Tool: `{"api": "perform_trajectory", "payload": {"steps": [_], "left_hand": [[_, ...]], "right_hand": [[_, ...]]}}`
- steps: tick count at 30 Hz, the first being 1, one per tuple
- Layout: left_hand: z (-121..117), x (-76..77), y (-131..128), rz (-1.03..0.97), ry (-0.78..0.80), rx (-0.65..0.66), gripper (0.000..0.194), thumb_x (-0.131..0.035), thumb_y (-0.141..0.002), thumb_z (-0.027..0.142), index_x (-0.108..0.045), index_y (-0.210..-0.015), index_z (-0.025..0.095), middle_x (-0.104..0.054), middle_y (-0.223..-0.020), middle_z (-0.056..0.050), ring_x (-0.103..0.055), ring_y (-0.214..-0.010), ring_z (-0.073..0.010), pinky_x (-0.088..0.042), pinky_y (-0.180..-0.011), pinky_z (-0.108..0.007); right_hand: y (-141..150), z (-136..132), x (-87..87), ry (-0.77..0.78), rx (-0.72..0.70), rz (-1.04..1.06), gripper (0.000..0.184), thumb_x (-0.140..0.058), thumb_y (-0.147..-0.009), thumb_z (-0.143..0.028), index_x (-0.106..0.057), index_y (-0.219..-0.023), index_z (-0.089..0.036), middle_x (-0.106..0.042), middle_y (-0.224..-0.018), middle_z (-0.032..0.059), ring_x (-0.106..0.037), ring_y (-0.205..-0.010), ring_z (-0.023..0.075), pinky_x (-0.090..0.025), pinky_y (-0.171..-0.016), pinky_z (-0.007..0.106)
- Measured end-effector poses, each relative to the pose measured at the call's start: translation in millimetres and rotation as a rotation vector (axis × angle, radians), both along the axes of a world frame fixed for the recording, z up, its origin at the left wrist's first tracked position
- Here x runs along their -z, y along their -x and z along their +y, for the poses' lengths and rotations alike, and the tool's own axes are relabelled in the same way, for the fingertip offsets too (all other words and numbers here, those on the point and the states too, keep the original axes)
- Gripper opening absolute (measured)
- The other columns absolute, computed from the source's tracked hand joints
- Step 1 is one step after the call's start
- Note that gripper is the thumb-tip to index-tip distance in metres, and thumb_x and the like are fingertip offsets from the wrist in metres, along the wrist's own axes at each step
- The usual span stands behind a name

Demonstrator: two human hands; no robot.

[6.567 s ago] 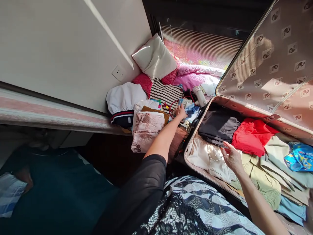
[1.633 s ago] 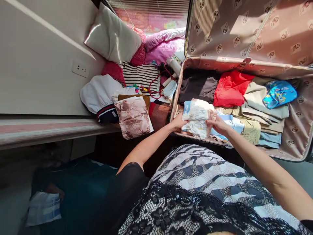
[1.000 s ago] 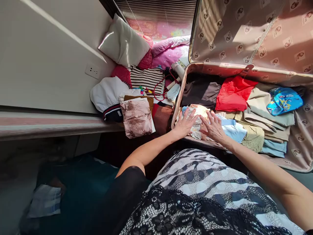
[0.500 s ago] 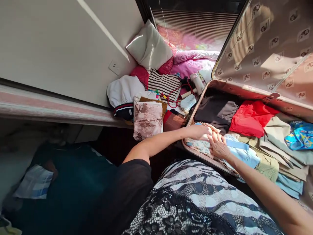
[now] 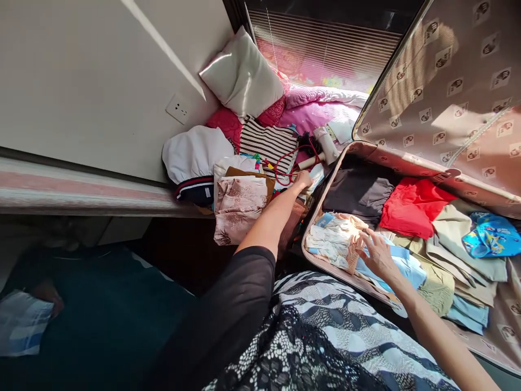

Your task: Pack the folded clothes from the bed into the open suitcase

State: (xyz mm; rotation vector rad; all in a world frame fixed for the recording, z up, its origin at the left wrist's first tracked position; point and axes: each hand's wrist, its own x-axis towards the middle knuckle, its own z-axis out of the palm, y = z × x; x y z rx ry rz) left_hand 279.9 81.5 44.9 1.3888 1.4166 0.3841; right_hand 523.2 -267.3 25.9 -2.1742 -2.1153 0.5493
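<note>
My left hand (image 5: 303, 180) reaches past the suitcase's near left corner to a small white and pale blue packet (image 5: 316, 178). It is at the packet's edge; its fingers are too small and covered to show a grip. Over the open suitcase (image 5: 306, 234), my right hand (image 5: 377, 254) has its fingers apart, close above a crumpled cream and peach garment (image 5: 340, 233) and a light blue folded one (image 5: 409, 266). Nothing is seen in that hand. A dark grey garment (image 5: 356, 190) and a red one (image 5: 411, 203) lie behind them in the case.
Beside the case are folded pink patterned cloth (image 5: 240, 203), a striped cloth (image 5: 268, 141), a red cord (image 5: 280, 165) and a white roll-like object (image 5: 328, 144). The raised lid (image 5: 448, 92) stands at the right. A person in dark teal (image 5: 109, 315) is at lower left, holding a whitish item.
My left hand has left the cream and peach garment and moved left and away to the white packet. My right hand has lifted off slightly, its fingers spreading. The view has shifted a little.
</note>
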Motion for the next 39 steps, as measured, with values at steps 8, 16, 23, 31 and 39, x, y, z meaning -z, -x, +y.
{"api": "perform_trajectory", "payload": {"steps": [8, 16, 23, 31, 39], "left_hand": [[18.9, -58.7, 42.0, -0.362, 0.041, -0.047, 0.024, -0.078, -0.086, 0.019, -0.076, -0.110, 0.013, -0.076, -0.091, -0.004, -0.073, -0.089, -0.0196, -0.056, -0.084, -0.027], [-93.3, -116.3, -4.0, -0.507, 0.283, 0.555, 0.018, -0.081, -0.080, 0.020, -0.074, -0.095, 0.013, -0.070, -0.089, -0.002, -0.070, -0.087, -0.0184, -0.052, -0.078, -0.024], [-158.3, -79.7, -82.7, -0.420, 0.372, 0.707, 0.003, -0.066, -0.083, 0.018, -0.066, -0.086, 0.017, -0.058, -0.076, 0.001, -0.052, -0.064, -0.0125, -0.041, -0.061, -0.024], [-246.6, -46.7, -119.5, 0.156, -0.309, 0.856, 0.060, -0.075, -0.088, 0.008, -0.068, -0.147, 0.013, -0.063, -0.157, -0.025, -0.045, -0.161, -0.0456, -0.036, -0.133, -0.059], [-278.1, -8.2, -132.9, 0.139, -0.400, 1.337, 0.076, -0.084, -0.099, 0.025, -0.055, -0.168, 0.010, -0.037, -0.182, -0.026, -0.029, -0.170, -0.0528, 0.000, -0.140, -0.070]], "right_hand": [[-13.5, 54.2, -55.6, -0.101, 0.370, 0.684, 0.076, -0.077, -0.094, -0.067, -0.063, -0.158, -0.029, -0.064, -0.155, 0.0196, -0.066, -0.139, 0.0442, -0.059, -0.114, 0.068], [-24.2, 82.5, -129.1, 0.061, 0.620, 1.313, 0.091, -0.100, -0.071, -0.066, -0.069, -0.152, -0.037, -0.080, -0.124, 0.0067, -0.078, -0.108, 0.0287, -0.069, -0.089, 0.043], [-71.7, 12.9, -105.9, 0.023, 0.713, 1.163, 0.066, -0.103, -0.065, -0.057, -0.082, -0.118, -0.023, -0.078, -0.099, 0.0050, -0.070, -0.084, 0.0219, -0.060, -0.072, 0.035], [-112.2, -59.0, -44.9, 0.108, 0.554, 0.452, 0.061, -0.084, -0.085, -0.050, -0.075, -0.134, -0.015, -0.073, -0.121, 0.0207, -0.068, -0.115, 0.0407, -0.059, -0.100, 0.057], [-82.7, -85.9, -7.7, 0.157, 0.237, 0.359, 0.038, -0.067, -0.105, -0.035, -0.072, -0.139, -0.020, -0.069, -0.111, 0.0139, -0.065, -0.083, 0.0244, -0.057, -0.087, 0.039]]}}
